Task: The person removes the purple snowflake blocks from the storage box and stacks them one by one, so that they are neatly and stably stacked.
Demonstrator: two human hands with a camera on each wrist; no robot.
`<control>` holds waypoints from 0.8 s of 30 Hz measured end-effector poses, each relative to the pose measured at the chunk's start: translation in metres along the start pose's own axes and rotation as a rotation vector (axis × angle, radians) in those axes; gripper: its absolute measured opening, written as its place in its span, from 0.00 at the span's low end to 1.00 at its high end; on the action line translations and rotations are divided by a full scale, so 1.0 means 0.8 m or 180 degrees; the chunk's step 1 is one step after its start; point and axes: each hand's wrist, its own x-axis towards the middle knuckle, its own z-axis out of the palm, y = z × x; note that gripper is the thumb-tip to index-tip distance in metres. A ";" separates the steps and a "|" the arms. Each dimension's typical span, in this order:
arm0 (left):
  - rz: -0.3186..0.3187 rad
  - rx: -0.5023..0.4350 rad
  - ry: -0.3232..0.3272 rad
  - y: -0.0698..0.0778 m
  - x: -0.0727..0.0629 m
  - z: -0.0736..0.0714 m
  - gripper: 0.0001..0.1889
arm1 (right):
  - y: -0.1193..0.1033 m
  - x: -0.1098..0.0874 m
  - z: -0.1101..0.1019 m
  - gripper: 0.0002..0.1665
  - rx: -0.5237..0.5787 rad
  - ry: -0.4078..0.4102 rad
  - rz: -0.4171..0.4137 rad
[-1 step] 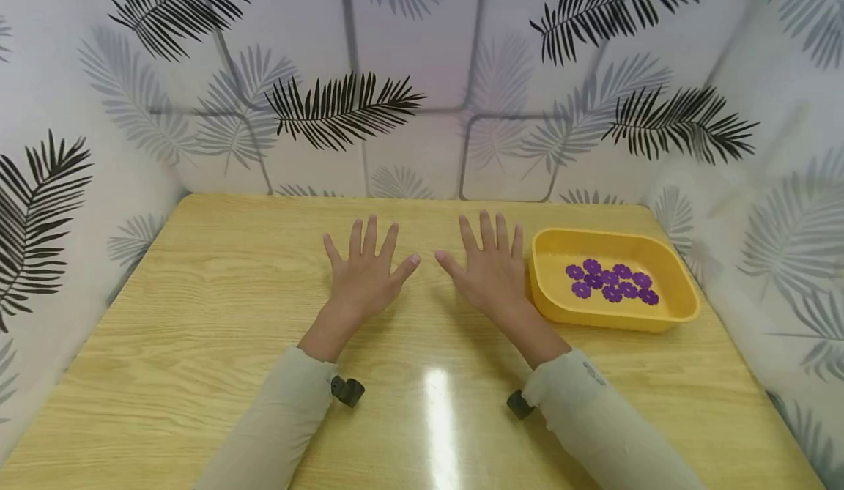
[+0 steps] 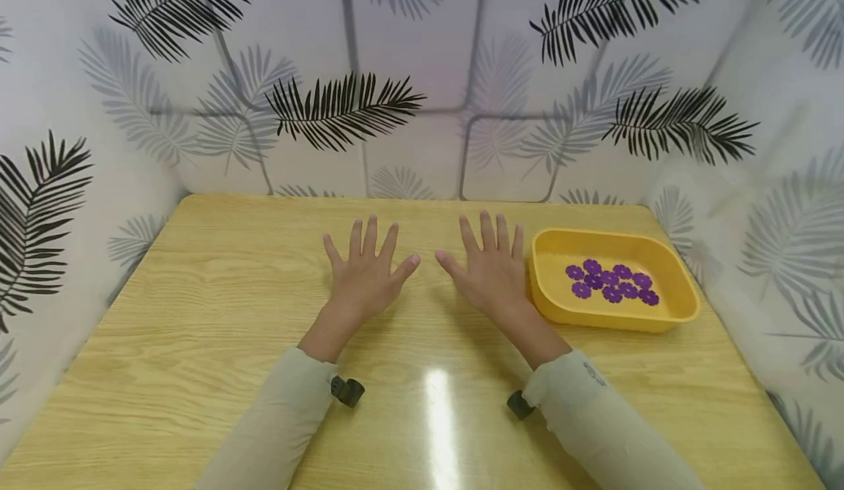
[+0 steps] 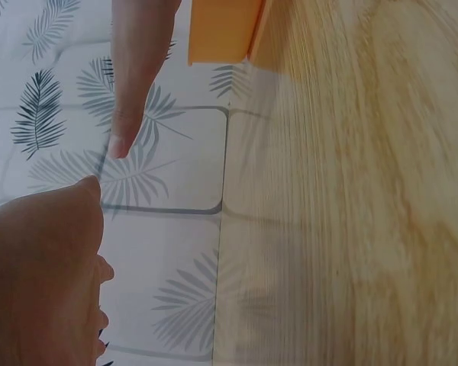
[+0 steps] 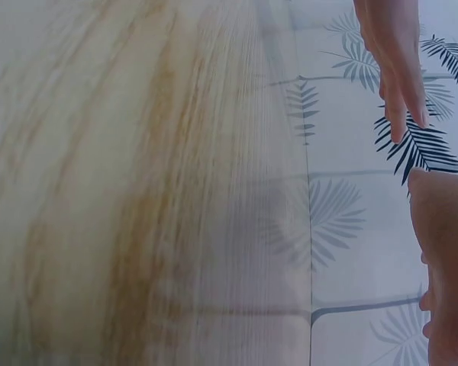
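Note:
My left hand (image 2: 365, 279) is held over the wooden table with its fingers straight and spread, and nothing is in it. To its right, the right hand (image 2: 491, 276) also has its fingers extended, thumb pointing toward the left thumb; it holds nothing. A yellow plastic tray (image 2: 609, 319) stands just right of the right hand. Inside lie several small purple flower-shaped pieces (image 2: 612, 294), gathered in a loose cluster on its floor. The left wrist view shows a corner of the tray (image 3: 223, 34) beyond the hands. Both hands (image 4: 450, 252) appear from the side in the right wrist view.
The light wooden table (image 2: 217, 314) carries a bright glare streak near its front middle. Behind it and along both sides hangs white sheeting (image 2: 415, 58) with a leaf pattern. Small dark cameras (image 2: 347, 391) are strapped at both wrists, beside pale sleeves (image 2: 277, 409).

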 end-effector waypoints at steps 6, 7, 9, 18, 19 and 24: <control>-0.0029 0.0021 -0.0008 -0.005 -0.001 -0.001 0.44 | -0.001 0.002 -0.001 0.52 -0.0040 0.0003 0.0008; -0.0033 0.0023 -0.0013 -0.005 -0.002 -0.002 0.44 | -0.001 0.002 -0.002 0.52 -0.0048 0.0017 0.0008; -0.0015 -0.0018 -0.0017 -0.005 -0.002 -0.003 0.44 | 0.000 0.003 -0.004 0.52 0.0001 0.0074 0.0010; 0.0371 -0.0701 0.0045 0.015 -0.001 -0.003 0.42 | 0.026 -0.002 -0.050 0.47 0.1300 0.0393 -0.0008; 0.0399 -0.0817 0.0055 0.018 0.000 -0.002 0.41 | 0.031 -0.004 -0.056 0.47 0.1420 0.0406 0.0006; 0.0535 -0.1554 0.0096 0.038 0.005 0.004 0.37 | 0.067 -0.014 -0.087 0.44 0.1943 0.0320 0.0138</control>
